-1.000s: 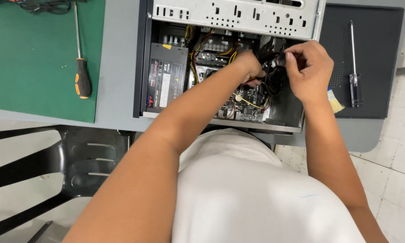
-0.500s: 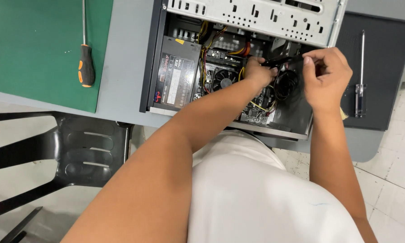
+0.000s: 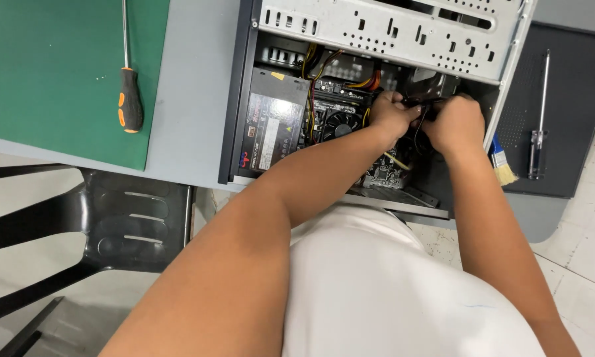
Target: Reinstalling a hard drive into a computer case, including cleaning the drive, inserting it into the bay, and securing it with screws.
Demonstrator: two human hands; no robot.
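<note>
We see both hands inside the open PC case (image 3: 244, 99), lying on its side on the grey desk (image 3: 191, 86). Left hand (image 3: 391, 114) and right hand (image 3: 457, 124) meet over a black cable bundle (image 3: 424, 104) just under the perforated drive cage (image 3: 390, 26). Fingers of both hands are curled tight on the black cable/connector, thumbs approx. touching; the connector itself is mostly hidden by knuckles, so we cannot tell what it mates to, poss. a drive.

Around: PSU (image 3: 269, 129) at left end of case, w/ yellow and red wire loom (image 3: 310, 73) running from it toward the hands. CPU fan (image 3: 340, 124) just left of the left hand, near the wrist. Motherboard (image 3: 382, 175) shows below the forearms. Drive cage overhangs the work spot from above; case side wall (image 3: 506, 86) stands just right of the right hand, so room is tight on that side and above. More open space toward the fan and PSU.

Outside case: small brush (image 3: 502, 165) w/ blue ferrule just beside the right wall, on a dark mat (image 3: 575, 119); clear-handled screwdriver (image 3: 541, 119) farther right on same mat. Orange-black screwdriver (image 3: 129, 86) on green mat (image 3: 46, 66), well apart to the left. Black plastic chair (image 3: 79, 225) below desk edge.
</note>
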